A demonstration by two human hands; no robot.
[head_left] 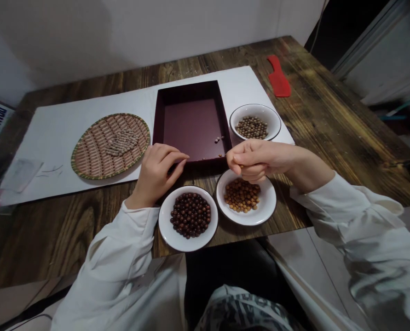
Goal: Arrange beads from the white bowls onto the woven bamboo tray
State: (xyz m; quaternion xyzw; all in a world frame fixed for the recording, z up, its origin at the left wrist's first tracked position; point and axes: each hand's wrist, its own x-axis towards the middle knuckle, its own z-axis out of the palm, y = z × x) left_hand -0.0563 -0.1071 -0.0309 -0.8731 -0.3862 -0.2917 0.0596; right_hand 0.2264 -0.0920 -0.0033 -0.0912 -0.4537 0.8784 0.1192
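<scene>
My left hand (pixel 158 172) is at the near left corner of a dark maroon box (pixel 191 122), with thumb and fingertips closed together on its front rim. Over the box's near right corner, my right hand (pixel 251 158) is curled closed. A yellow-brown bead (pixel 242 166) shows between its fingers; whether more are inside is hidden. Beneath it stands a white bowl (pixel 268 209) of yellow-brown beads (pixel 242 195). Another white bowl (pixel 166 232), nearer the left wrist, holds dark brown beads (pixel 191 214). Several small beads (pixel 217 139) lie on the box floor at the right.
Behind my right hand is a dark-rimmed white bowl (pixel 237 115) with greyish-brown beads (pixel 252 127). A round woven tray (pixel 90 147) bearing pale beads (pixel 122 141) lies left on a white board (pixel 58 117). A red comb (pixel 280 82) and a plastic bag (pixel 20 177) rest farther out.
</scene>
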